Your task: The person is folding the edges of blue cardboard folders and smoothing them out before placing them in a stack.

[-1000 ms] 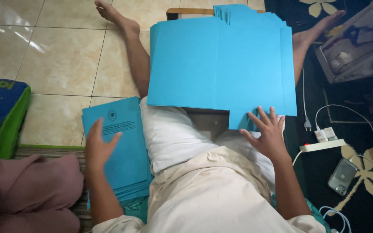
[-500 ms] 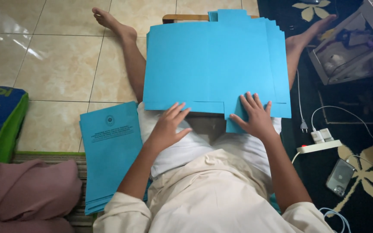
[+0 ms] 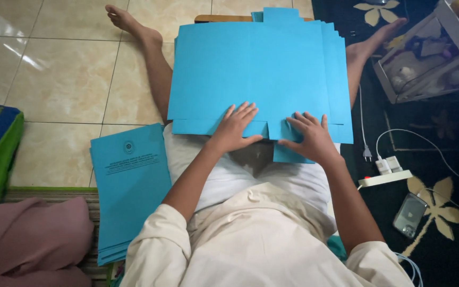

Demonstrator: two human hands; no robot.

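Blue card sheets, die-cut with flaps, lie as an unfolded stack (image 3: 256, 69) across your lap and outstretched legs. Your left hand (image 3: 237, 127) and right hand (image 3: 308, 137) press flat on the stack's near edge, fingers spread and gripping nothing. Left of that stack, a pile of finished blue folders (image 3: 128, 180) rests on the floor; right of it lies a white power strip (image 3: 386, 178).

The blue card sheets (image 3: 251, 69) hide most of the wooden board (image 3: 224, 18) beneath; the printed folder stack (image 3: 128, 186) is cut by the sleeve; its print is too small.
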